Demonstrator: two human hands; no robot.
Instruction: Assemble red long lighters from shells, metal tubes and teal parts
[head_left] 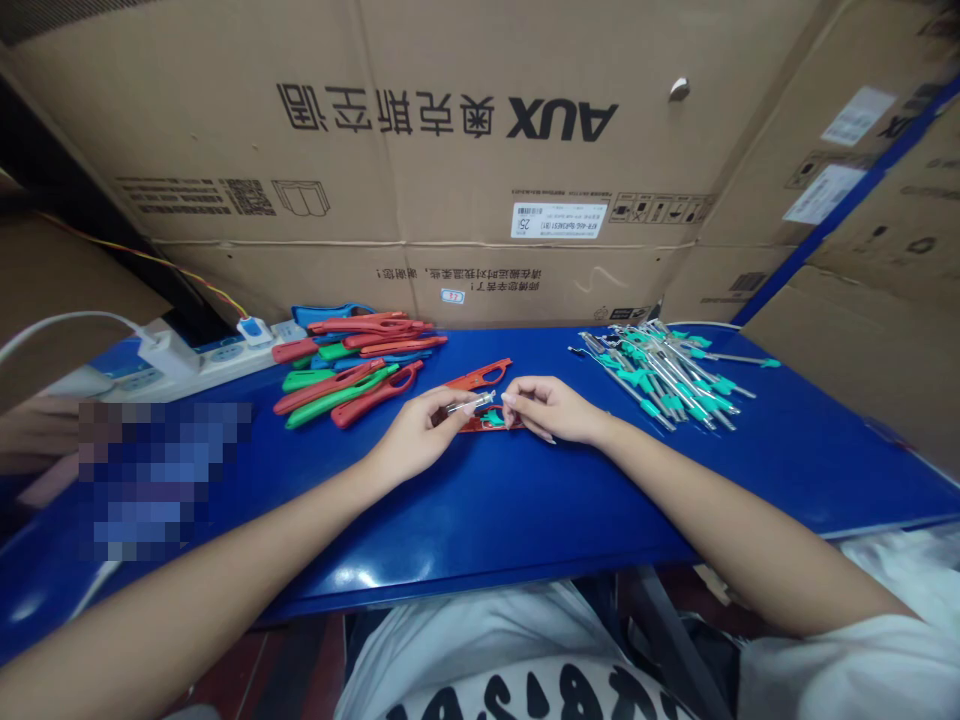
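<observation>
My left hand (420,432) pinches a small metal blade piece (471,405) over the blue table (495,510). My right hand (546,408) meets it from the right, its fingertips closed on the same piece's end. Under both hands lies a red plastic handle (480,378), partly hidden by my fingers. A teal bit (493,419) shows between the hands.
A pile of red, green and blue plastic handles (352,365) lies at the back left. A heap of metal blades with teal parts (667,370) lies at the back right. A white power strip (187,355) sits far left. Cardboard boxes (450,150) wall the back and right.
</observation>
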